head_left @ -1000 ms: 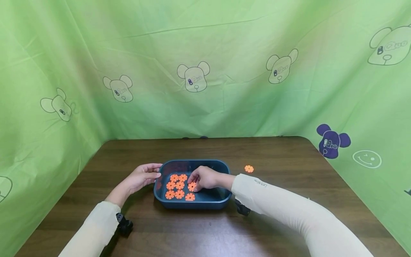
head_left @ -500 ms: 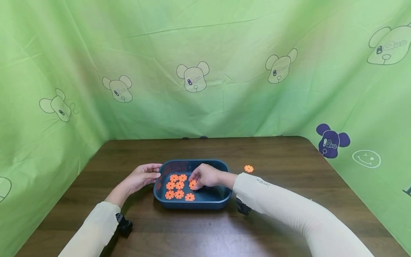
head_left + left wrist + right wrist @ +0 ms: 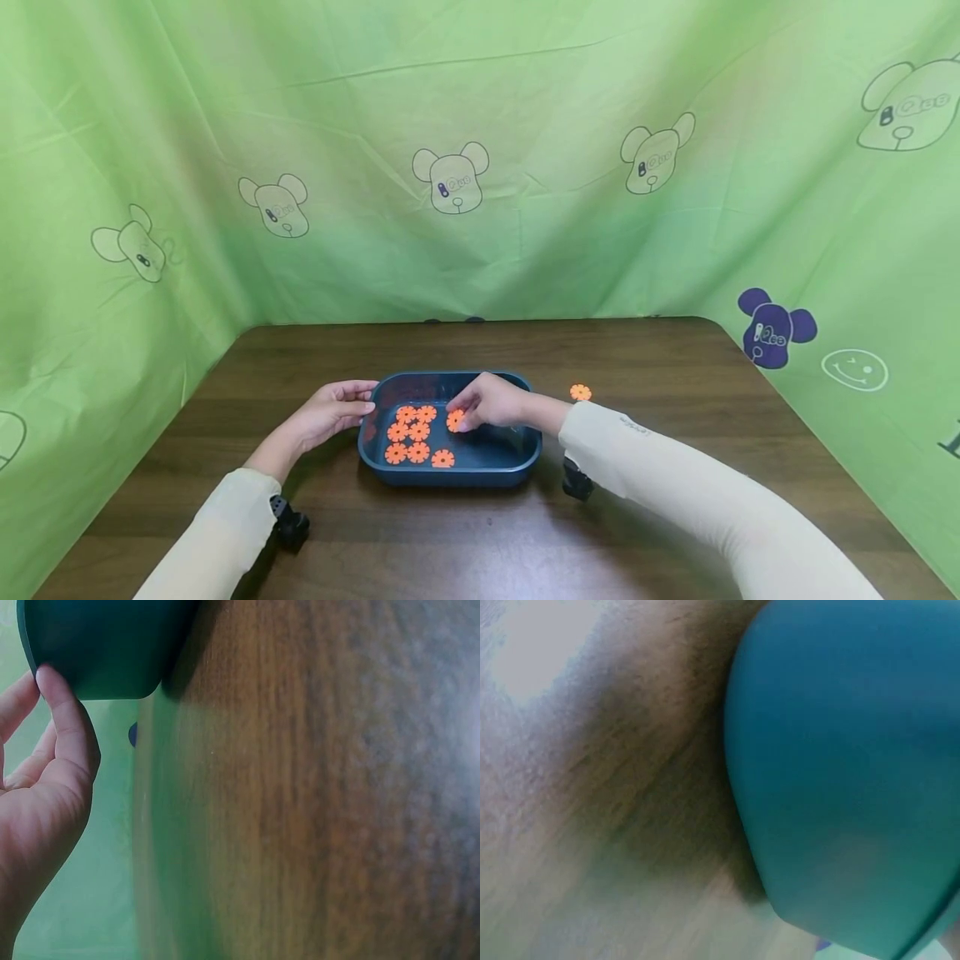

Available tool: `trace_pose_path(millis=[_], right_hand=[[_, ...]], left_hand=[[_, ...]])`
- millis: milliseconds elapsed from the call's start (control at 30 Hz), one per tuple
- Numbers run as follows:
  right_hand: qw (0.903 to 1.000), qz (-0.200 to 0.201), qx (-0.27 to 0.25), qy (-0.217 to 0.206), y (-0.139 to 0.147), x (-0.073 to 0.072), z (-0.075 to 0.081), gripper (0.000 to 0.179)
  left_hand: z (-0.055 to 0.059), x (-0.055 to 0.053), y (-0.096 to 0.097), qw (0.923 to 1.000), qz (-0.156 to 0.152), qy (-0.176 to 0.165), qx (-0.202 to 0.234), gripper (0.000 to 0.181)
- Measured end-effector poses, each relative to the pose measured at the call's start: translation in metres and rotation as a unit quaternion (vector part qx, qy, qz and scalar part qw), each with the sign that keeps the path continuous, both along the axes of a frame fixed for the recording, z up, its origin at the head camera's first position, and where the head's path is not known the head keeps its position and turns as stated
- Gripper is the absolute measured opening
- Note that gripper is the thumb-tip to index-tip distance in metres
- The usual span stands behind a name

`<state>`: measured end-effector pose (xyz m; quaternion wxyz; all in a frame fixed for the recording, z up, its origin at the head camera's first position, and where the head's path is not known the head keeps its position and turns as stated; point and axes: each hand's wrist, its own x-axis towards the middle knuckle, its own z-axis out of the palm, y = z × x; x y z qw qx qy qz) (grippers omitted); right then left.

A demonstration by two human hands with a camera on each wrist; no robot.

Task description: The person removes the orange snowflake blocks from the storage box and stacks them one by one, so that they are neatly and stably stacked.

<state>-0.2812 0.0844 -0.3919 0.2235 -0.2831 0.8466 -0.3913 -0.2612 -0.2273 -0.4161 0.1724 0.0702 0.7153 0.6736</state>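
A dark blue rounded rectangular basin (image 3: 465,477) stands on the table. Several flat orange discs (image 3: 417,452), notched round the edge like flowers, lie on the left half of its floor. My left hand (image 3: 321,419) pinches the basin's left rim between thumb and fingers; the left wrist view shows the thumb pressed on the outer wall (image 3: 105,652). Inside the basin, my right hand (image 3: 495,402) pinches one notched orange disc (image 3: 455,420) between thumb and fingers. In the right wrist view the basin's wall (image 3: 840,765) hides that hand.
One more orange disc (image 3: 581,392) lies on the brown wooden table (image 3: 420,546), beyond my right forearm. A green patterned cloth (image 3: 525,250) hangs round the table's back and sides. Small black cameras (image 3: 290,525) sit at both wrists.
My right hand has lifted the notched orange disc from the basin floor and moved slightly away and to the right with it. My left hand stays on the rim.
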Motion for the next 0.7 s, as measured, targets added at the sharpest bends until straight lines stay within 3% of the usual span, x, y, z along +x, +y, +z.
trace_pose_path(millis=[467, 700], right_hand=[[0.9969, -0.041, -0.067, -0.010, 0.021, -0.004, 0.018, 0.041], [0.9929, -0.077, -0.089, 0.017, 0.038, -0.007, 0.028, 0.037]], left_hand=[[0.000, 0.000, 0.000, 1.0000, 0.001, -0.001, 0.001, 0.054], [0.000, 0.000, 0.001, 1.0000, 0.006, -0.003, 0.001, 0.054]])
